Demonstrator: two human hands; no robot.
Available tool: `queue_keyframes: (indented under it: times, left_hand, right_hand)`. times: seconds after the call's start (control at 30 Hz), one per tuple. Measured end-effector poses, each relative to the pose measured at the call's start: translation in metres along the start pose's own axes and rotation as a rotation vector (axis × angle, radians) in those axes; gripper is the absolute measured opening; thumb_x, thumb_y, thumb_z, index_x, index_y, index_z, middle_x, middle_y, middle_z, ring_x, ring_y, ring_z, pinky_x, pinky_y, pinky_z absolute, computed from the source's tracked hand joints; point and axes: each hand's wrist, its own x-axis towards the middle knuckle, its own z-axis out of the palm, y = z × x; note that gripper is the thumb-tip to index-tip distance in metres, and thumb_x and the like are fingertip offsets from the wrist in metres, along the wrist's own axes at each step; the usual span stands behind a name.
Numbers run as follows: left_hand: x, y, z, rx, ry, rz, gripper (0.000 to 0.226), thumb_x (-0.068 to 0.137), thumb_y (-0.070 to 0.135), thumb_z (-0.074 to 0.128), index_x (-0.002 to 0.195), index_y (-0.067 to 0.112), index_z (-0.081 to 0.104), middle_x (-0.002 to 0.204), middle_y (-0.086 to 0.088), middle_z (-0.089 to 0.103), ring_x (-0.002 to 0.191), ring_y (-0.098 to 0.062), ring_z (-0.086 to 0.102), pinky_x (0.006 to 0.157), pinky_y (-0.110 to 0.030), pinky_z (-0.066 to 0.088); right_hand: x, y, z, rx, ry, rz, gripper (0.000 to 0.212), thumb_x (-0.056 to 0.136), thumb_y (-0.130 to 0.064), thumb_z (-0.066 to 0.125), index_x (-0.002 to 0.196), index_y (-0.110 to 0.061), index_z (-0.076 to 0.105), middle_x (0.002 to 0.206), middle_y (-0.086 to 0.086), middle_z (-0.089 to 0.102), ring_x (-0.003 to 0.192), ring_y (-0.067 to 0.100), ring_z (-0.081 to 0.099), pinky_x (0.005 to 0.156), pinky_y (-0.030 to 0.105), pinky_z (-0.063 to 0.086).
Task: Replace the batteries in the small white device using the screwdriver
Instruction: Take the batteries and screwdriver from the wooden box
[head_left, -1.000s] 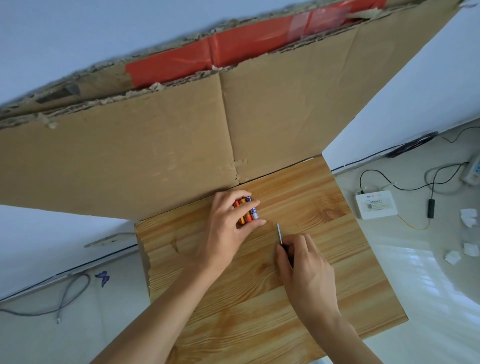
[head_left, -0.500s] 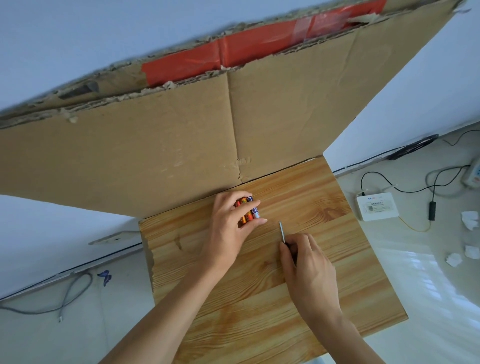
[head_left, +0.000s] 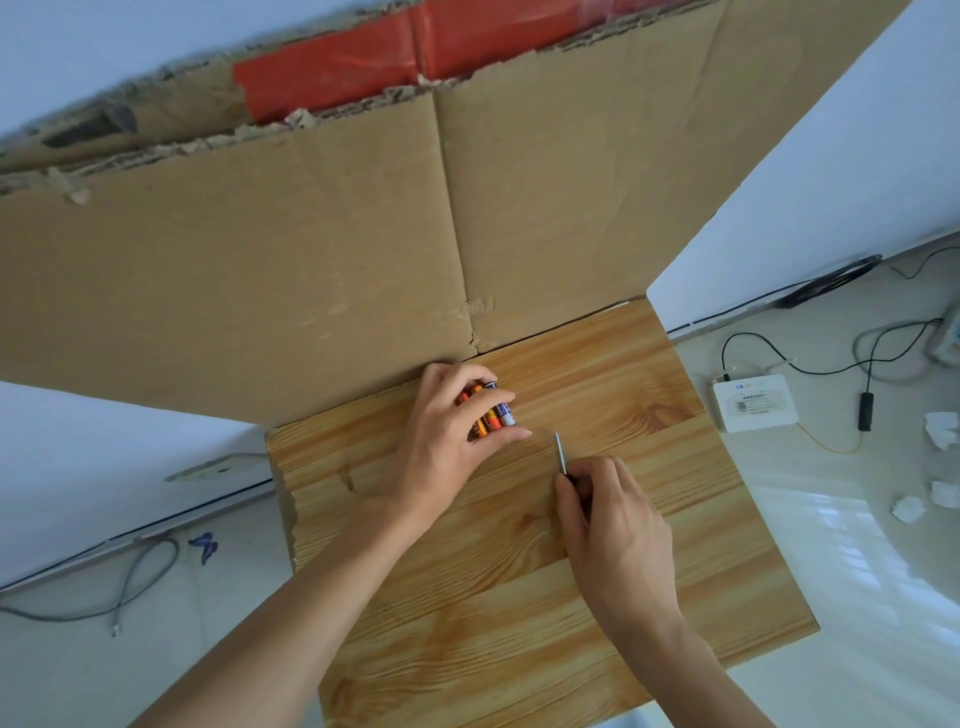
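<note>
1. The left hand is gripping a cluster of batteries at the far edge of the wooden board; the right hand, just right, is pinching the screwdriver
2. Likely gathering supplies; the next move is calling for bringing in the small white device (nowhere visible here)
3. Fingers are hiding the screwdriver's handle and the battery count

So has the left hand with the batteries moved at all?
No. The left hand still grips the batteries just below the cardboard, near its fold.
</note>
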Motion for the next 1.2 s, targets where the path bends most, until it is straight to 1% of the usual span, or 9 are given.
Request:
queue_keyframes:
  times: [0.3, 0.4, 0.53, 0.63, 0.77, 0.83, 1.0, 1.1, 1.2]
  left_hand:
    - [-0.005, 0.001, 0.001, 0.039, 0.051, 0.050, 0.037, 0.089, 0.031, 0.090, 0.114, 0.005, 0.082, 0.117, -0.012, 0.072, 0.101, -0.032, 0.059, 0.090, -0.041, 0.053]
    - [-0.003, 0.003, -0.005, 0.041, 0.046, 0.048, 0.038, 0.088, 0.030, 0.091, 0.115, 0.005, 0.082, 0.118, -0.012, 0.072, 0.101, -0.031, 0.059, 0.090, -0.040, 0.054]
    - [0.000, 0.011, -0.019, 0.030, 0.043, 0.053, 0.039, 0.087, 0.028, 0.092, 0.115, 0.004, 0.082, 0.118, -0.013, 0.072, 0.099, -0.031, 0.058, 0.088, -0.040, 0.054]
    - [0.004, 0.026, -0.036, 0.008, 0.032, 0.064, 0.039, 0.086, 0.028, 0.092, 0.116, 0.005, 0.082, 0.119, -0.012, 0.072, 0.099, -0.030, 0.058, 0.088, -0.040, 0.054]
    - [0.015, 0.073, -0.072, -0.031, -0.012, 0.064, 0.042, 0.084, 0.030, 0.092, 0.118, 0.007, 0.082, 0.121, -0.009, 0.071, 0.101, -0.031, 0.058, 0.088, -0.044, 0.054]
    - [0.019, 0.084, -0.083, -0.027, -0.002, 0.055, 0.043, 0.083, 0.030, 0.092, 0.118, 0.008, 0.082, 0.121, -0.008, 0.071, 0.103, -0.031, 0.058, 0.089, -0.042, 0.054]
    - [0.042, 0.159, -0.140, -0.047, -0.058, 0.110, 0.043, 0.082, 0.029, 0.091, 0.119, 0.009, 0.082, 0.122, -0.007, 0.071, 0.105, -0.029, 0.057, 0.092, -0.040, 0.054]
    - [0.056, 0.216, -0.179, -0.061, -0.108, 0.141, 0.043, 0.083, 0.029, 0.090, 0.121, 0.009, 0.082, 0.123, -0.007, 0.070, 0.108, -0.028, 0.056, 0.094, -0.037, 0.054]
    - [0.070, 0.281, -0.215, -0.067, -0.128, 0.214, 0.042, 0.083, 0.026, 0.091, 0.120, 0.008, 0.082, 0.123, -0.008, 0.071, 0.108, -0.025, 0.055, 0.095, -0.035, 0.054]
  right_hand:
    - [-0.001, -0.004, -0.003, 0.014, 0.007, 0.010, 0.013, 0.107, -0.030, 0.057, 0.106, -0.020, 0.065, 0.094, -0.014, 0.060, 0.074, 0.011, 0.060, 0.056, 0.028, 0.045]
    - [0.000, -0.008, -0.004, 0.035, -0.004, 0.032, 0.015, 0.107, -0.032, 0.056, 0.108, -0.020, 0.065, 0.096, -0.013, 0.061, 0.075, 0.014, 0.062, 0.060, 0.032, 0.048]
    - [0.002, -0.018, -0.012, 0.043, -0.017, 0.050, 0.014, 0.108, -0.031, 0.057, 0.108, -0.021, 0.066, 0.096, -0.013, 0.061, 0.070, 0.011, 0.059, 0.059, 0.027, 0.041]
    - [0.004, -0.029, -0.026, 0.053, -0.010, 0.069, 0.013, 0.108, -0.031, 0.057, 0.109, -0.021, 0.066, 0.096, -0.013, 0.062, 0.069, 0.008, 0.058, 0.061, 0.027, 0.042]
    - [-0.001, -0.053, -0.069, 0.094, 0.047, 0.091, 0.012, 0.107, -0.028, 0.059, 0.110, -0.019, 0.066, 0.097, -0.009, 0.064, 0.071, 0.014, 0.061, 0.067, 0.037, 0.050]
    - [0.000, -0.063, -0.077, 0.115, 0.048, 0.100, 0.013, 0.107, -0.028, 0.058, 0.112, -0.019, 0.066, 0.099, -0.008, 0.065, 0.074, 0.015, 0.062, 0.070, 0.040, 0.052]
    - [-0.017, -0.098, -0.153, 0.168, 0.079, 0.126, 0.013, 0.108, -0.029, 0.057, 0.113, -0.021, 0.066, 0.100, -0.008, 0.066, 0.081, 0.013, 0.061, 0.078, 0.042, 0.053]
    - [-0.034, -0.121, -0.217, 0.213, 0.108, 0.170, 0.013, 0.108, -0.028, 0.059, 0.113, -0.019, 0.067, 0.094, -0.008, 0.066, 0.080, 0.014, 0.061, 0.078, 0.041, 0.053]
    - [-0.057, -0.139, -0.286, 0.261, 0.144, 0.189, 0.018, 0.108, -0.028, 0.059, 0.114, -0.015, 0.069, 0.094, -0.008, 0.067, 0.085, 0.014, 0.061, 0.081, 0.038, 0.052]
